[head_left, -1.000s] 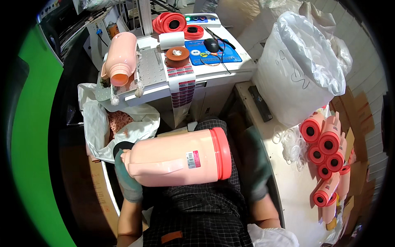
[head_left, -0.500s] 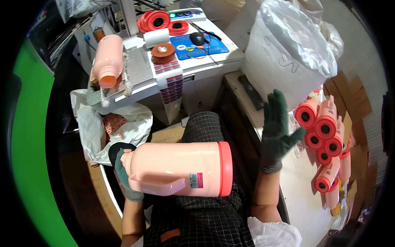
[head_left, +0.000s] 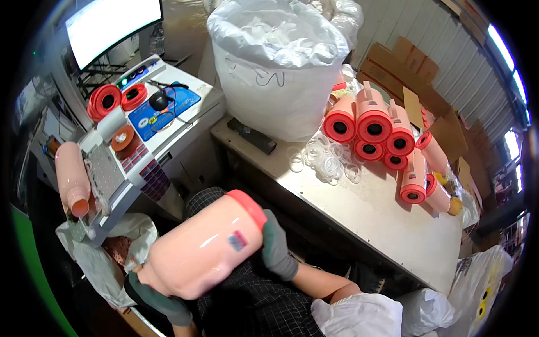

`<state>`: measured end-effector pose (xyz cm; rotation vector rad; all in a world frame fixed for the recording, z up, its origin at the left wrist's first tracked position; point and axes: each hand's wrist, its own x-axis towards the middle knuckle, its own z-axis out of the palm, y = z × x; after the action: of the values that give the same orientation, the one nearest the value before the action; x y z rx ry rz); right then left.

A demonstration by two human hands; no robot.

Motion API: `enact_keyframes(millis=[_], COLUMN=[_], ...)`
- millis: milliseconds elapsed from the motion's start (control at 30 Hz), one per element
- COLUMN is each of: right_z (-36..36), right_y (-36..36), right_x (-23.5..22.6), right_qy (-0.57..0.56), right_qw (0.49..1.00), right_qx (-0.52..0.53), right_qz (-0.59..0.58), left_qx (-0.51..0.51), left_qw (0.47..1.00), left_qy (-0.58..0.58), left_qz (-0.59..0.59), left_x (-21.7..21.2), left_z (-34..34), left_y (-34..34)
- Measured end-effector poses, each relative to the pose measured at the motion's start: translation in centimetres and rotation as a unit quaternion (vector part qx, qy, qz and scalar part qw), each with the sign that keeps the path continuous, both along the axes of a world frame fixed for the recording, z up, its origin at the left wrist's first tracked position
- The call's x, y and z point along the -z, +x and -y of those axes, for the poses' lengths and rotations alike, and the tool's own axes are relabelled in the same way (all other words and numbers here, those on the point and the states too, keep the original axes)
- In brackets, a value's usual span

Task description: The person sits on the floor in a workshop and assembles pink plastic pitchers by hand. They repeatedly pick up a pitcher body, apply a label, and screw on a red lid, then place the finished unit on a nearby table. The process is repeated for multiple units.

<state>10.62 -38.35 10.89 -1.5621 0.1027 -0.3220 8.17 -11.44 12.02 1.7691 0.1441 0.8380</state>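
Observation:
A large pink jug (head_left: 199, 247) with a red base lies tilted across my lap, its base toward the upper right. Wrapped round the neck end is my gloved left hand (head_left: 160, 300). My gloved right hand (head_left: 276, 250) is closed against the edge of the red base, its fingertips partly hidden behind it. On the jug's side sits a small label sticker (head_left: 237, 240), and the handle is turned mostly out of sight. Another pink jug (head_left: 73, 177), its mouth facing me, lies on the machine table at the left.
A big white sack (head_left: 275, 90) stands on the bench. Beside it are white rings (head_left: 328, 160) and several stacked pink jugs (head_left: 373, 124). At the left are a label roll (head_left: 124, 140), red ring parts (head_left: 106, 100), a mouse (head_left: 158, 100), a monitor (head_left: 115, 28) and a lined bin (head_left: 135, 227).
My right hand, raised open and away before, is now on the jug's red base. The jug has tilted, base end up, and rolled. The view has swung right, bringing more of the bench into sight.

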Motion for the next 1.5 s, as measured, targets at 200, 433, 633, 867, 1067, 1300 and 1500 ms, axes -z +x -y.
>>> enact_keyframes(millis=[200, 433, 633, 867, 1067, 1300, 1500], right_z=[7.1, 21.1, 33.9, 42.1, 39.9, 8.3, 0.7], right_y=[1.2, 8.2, 21.4, 26.5, 22.3, 10.6, 11.6], right_x=[0.0, -3.6, -10.6, -4.6, 6.1, 4.9, 4.8], right_qy=[0.373, 0.425, 0.550, 0.389, 0.263, -0.085, -0.225], right_qw=[0.911, 0.879, 0.804, 0.915, 0.956, 0.983, 0.972], right_qx=[-0.037, 0.043, 0.056, 0.036, 0.048, 0.150, -0.036], right_qz=[-0.171, 0.210, 0.220, 0.099, 0.118, 0.059, 0.064], left_qx=[0.402, 0.308, 0.346, 0.248, -0.182, -0.577, -0.519], left_qw=[0.845, 0.933, 0.910, 0.954, 0.972, 0.770, 0.699], left_qy=[0.338, 0.178, 0.228, 0.132, 0.138, -0.191, -0.309], left_qz=[0.100, 0.051, 0.008, -0.101, -0.062, -0.194, -0.383], left_x=[-5.6, -2.3, -3.5, -0.9, 6.2, 28.7, 37.7], left_z=[0.3, 2.9, 5.3, 0.8, -11.9, -35.9, -49.3], left_y=[-0.1, 0.3, 0.2, -1.3, -4.3, -9.8, -10.4])
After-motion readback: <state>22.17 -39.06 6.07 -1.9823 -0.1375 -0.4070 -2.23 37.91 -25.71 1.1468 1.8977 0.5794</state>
